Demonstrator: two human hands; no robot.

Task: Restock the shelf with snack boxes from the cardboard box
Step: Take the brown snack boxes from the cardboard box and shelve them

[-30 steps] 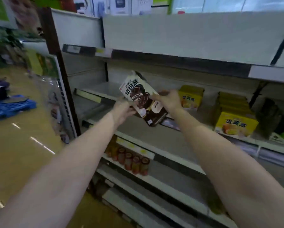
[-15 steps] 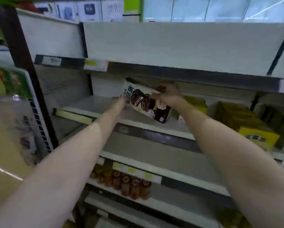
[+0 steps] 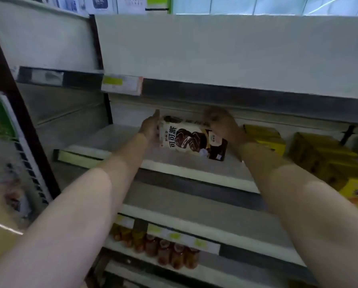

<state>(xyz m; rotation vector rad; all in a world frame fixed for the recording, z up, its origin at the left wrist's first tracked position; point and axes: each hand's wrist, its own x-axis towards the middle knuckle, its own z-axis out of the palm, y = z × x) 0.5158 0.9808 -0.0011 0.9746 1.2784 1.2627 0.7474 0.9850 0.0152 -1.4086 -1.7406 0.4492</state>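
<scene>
1. The snack box (image 3: 191, 140) is a long cream-and-brown carton printed with chocolate pies and bold Chinese lettering; it lies lengthwise, printed face outward, slightly tilted.
2. The shelf (image 3: 111, 140) is a grey metal tier; the carton sits over its middle section.

yellow boxes (image 3: 311, 156): stacked at right
bottles (image 3: 163, 249): row on a lower level
price tag (image 3: 122, 85): upper rail
</scene>
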